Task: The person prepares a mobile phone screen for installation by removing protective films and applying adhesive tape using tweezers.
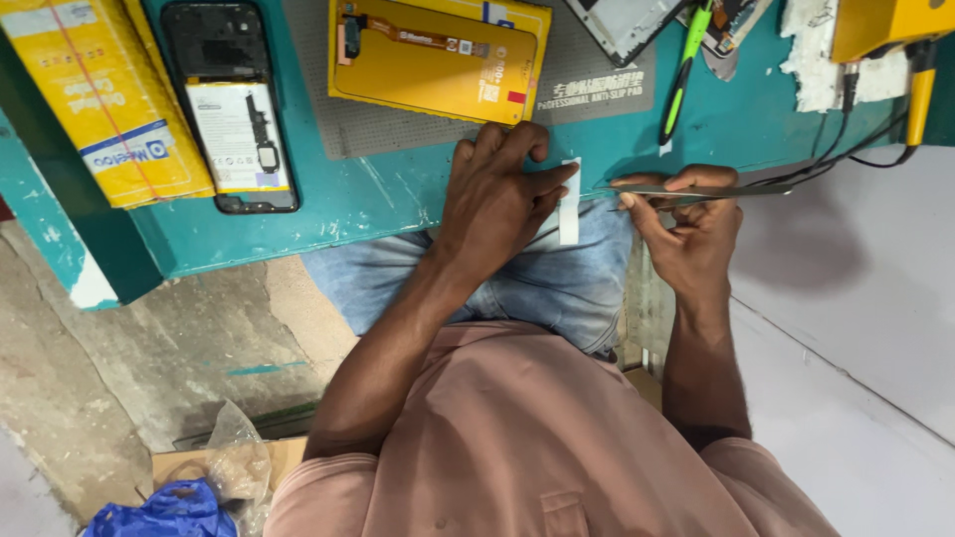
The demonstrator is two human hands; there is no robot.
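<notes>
A thin white strip (569,204) — prob. adhesive tape or a liner — is pinned at the front edge of the teal surface (378,194), its lower end hanging over the lap. It's judged to be v. light, floppy and sticky, so easily creased or curled; best taken at one end w/ the tool tip rather than mid-length. The left hand (497,194) is laid palm-down over the edge, fingers bent and pressed on the strip's left side, nothing gripped as such. The right hand (686,224) is pinched shut around long metal tweezers (696,189), held roughly level, tips aimed left and sitting just beside the strip — whether they touch it can't be told. Both forearms are brought in from below, wrists low at the edge. Further back: a grey anti-slip mat (398,109) w/ a yellow flat pack (438,55), an opened phone (234,104), a yellow box (104,94), a green pen-like tool (684,70).
</notes>
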